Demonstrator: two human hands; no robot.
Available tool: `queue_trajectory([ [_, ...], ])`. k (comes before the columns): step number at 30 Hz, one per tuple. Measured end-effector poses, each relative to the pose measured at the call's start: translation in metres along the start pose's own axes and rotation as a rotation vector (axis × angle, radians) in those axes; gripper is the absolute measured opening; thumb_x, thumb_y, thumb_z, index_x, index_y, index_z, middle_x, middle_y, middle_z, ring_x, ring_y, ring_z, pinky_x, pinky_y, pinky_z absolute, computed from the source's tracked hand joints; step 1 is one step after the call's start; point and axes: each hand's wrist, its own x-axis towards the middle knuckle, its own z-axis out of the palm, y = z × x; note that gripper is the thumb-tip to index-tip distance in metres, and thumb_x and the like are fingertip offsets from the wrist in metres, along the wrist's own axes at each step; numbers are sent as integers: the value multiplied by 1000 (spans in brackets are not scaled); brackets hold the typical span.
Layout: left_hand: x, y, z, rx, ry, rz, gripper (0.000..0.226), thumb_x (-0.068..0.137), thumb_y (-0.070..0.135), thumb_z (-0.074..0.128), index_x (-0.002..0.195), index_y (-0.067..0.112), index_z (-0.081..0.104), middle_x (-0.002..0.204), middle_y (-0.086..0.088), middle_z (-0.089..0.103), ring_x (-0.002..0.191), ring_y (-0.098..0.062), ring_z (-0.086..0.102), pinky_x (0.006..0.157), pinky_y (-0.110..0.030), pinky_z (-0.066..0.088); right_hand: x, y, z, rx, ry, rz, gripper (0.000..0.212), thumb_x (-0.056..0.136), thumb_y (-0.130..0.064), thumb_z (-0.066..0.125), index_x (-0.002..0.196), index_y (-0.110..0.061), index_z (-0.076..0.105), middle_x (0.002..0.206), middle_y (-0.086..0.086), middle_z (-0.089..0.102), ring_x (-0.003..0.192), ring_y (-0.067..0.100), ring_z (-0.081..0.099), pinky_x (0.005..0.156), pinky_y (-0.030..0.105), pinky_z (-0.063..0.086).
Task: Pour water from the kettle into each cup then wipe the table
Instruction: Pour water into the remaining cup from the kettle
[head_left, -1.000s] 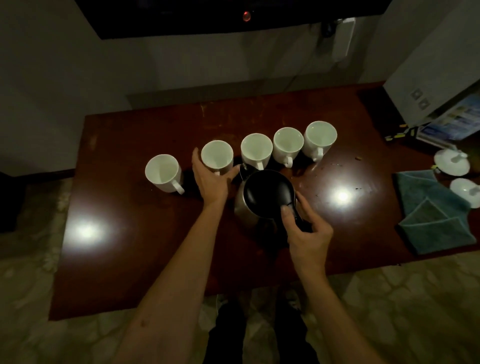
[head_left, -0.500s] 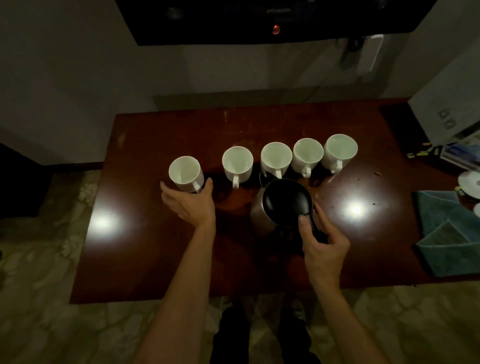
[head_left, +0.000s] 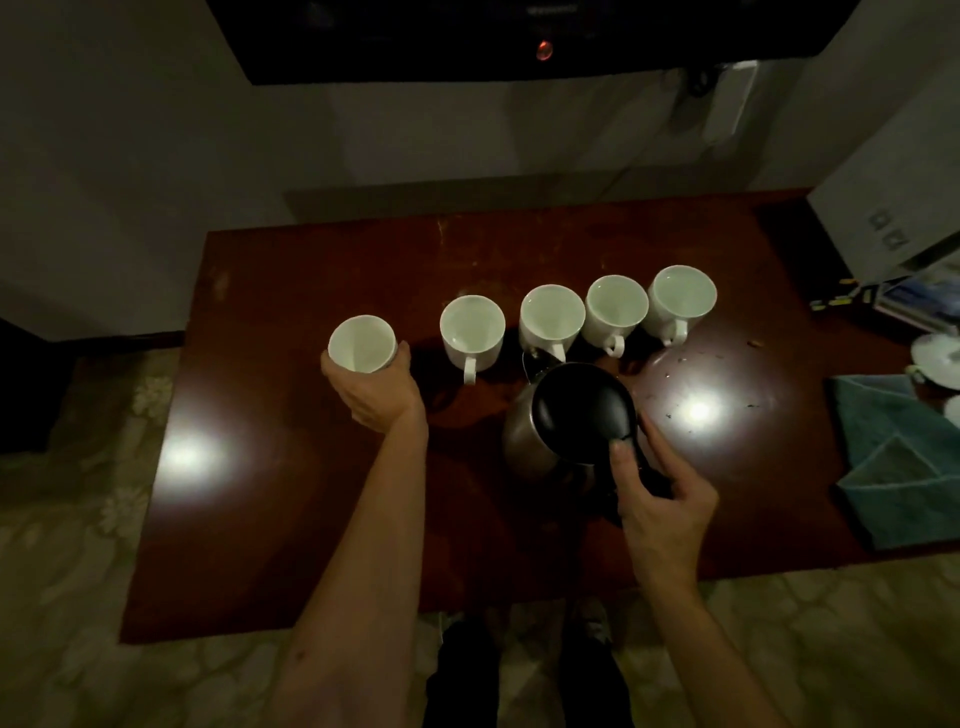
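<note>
Several white cups stand in a row on the dark red table (head_left: 311, 519). My left hand (head_left: 373, 389) wraps round the leftmost cup (head_left: 361, 343), which stands apart from the others. The second cup (head_left: 471, 328), third cup (head_left: 551, 316) and two more to the right hold water. A steel kettle (head_left: 563, 415) with a black lid stands upright in front of the third cup. My right hand (head_left: 660, 499) grips its black handle, thumb up by the lid.
A folded teal cloth (head_left: 904, 467) lies at the table's right edge, with white cup lids (head_left: 935, 353) behind it. A grey box (head_left: 893, 171) and packets sit at the far right. Small drops and specks dot the table near the right-hand light glare.
My left hand has moved left from the second cup to the leftmost cup and taken hold of it. The kettle and my right hand stayed put; my head shifted left.
</note>
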Motion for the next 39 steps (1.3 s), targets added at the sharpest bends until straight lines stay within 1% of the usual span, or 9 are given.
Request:
queue_trajectory([
  [4,-3,3,-12,7,-89,22,93,67,31,88,144,25,36,140,-3,48,132,-26,44,104,-51,46,0,-7,2,37,-12,-14,51,86,1,72,133,-8,54,98,-41,69,101,-9,68,88,9,52],
  [7,-18,5,-33,16,-146,68,92,64,29,90,141,25,40,138,-2,51,129,-24,46,104,-47,47,-2,-15,2,49,-3,5,47,81,-18,74,127,-21,62,102,-31,73,86,-4,71,80,13,56],
  [12,-62,16,-79,-42,-210,136,87,65,22,90,138,24,45,131,3,54,119,-15,49,91,-30,46,10,-25,-11,47,-15,29,40,83,-6,78,121,-16,68,93,-20,77,90,1,74,82,18,59],
  [16,-101,36,-114,-34,-281,223,84,64,22,91,135,26,48,125,9,55,113,-10,50,87,-25,43,27,-48,-45,60,-87,95,38,82,-8,79,118,2,72,106,15,77,98,24,75,84,32,62],
  [24,-158,98,-151,63,-585,372,81,59,25,94,128,31,52,120,11,58,113,-17,56,92,-43,52,71,-176,-119,-19,-422,-54,34,78,-9,79,111,-4,74,87,-3,80,87,13,77,74,19,59],
  [29,-187,147,-150,93,-683,449,80,55,23,94,119,44,51,108,20,58,108,-14,57,88,-45,55,109,-267,-146,-247,-603,-259,19,73,-40,81,90,-30,84,75,15,77,61,36,65,56,52,48],
  [33,-209,176,-137,110,-721,480,70,62,26,90,108,57,47,106,19,59,102,-12,59,81,-39,55,127,-309,-149,-362,-703,-346,34,69,-61,82,91,-35,83,84,27,75,78,59,65,66,70,52],
  [35,-218,187,-132,99,-749,492,66,67,20,87,114,47,50,100,20,59,97,-9,60,77,-34,54,129,-330,-145,-454,-751,-375,39,68,-64,81,89,-32,84,81,25,75,76,54,67,63,63,55],
  [39,-235,198,-122,132,-817,540,64,69,14,85,120,33,51,99,14,59,87,-5,58,58,-26,53,134,-365,-139,-617,-773,-386,35,68,-55,78,83,-24,84,63,13,70,49,16,56,49,24,41],
])
